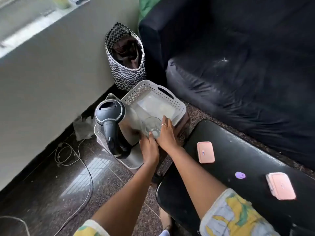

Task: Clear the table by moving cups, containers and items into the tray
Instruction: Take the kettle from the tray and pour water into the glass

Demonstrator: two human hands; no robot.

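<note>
A clear glass (pixel 151 125) lies tilted over the near side of the pale perforated tray (pixel 154 89), right beside a dark electric kettle (pixel 110 123) that stands in the tray. My right hand (pixel 166 136) grips the glass from its right side, fingers curled along the wall. At the base of the glass, my left hand (pixel 149 149) holds on with the thumb on the bottom. On the black table (pixel 238 147) to the right lie two pink lidded containers (pixel 205 152) (pixel 281 185) and a small purple item (pixel 240 175).
The tray sits low, just off the table's left end. A black sofa (pixel 238 57) runs behind the table. A zigzag-patterned bag (pixel 126 65) stands against the grey wall (pixel 51 74). Cables (pixel 75 155) trail over the shiny floor at the left.
</note>
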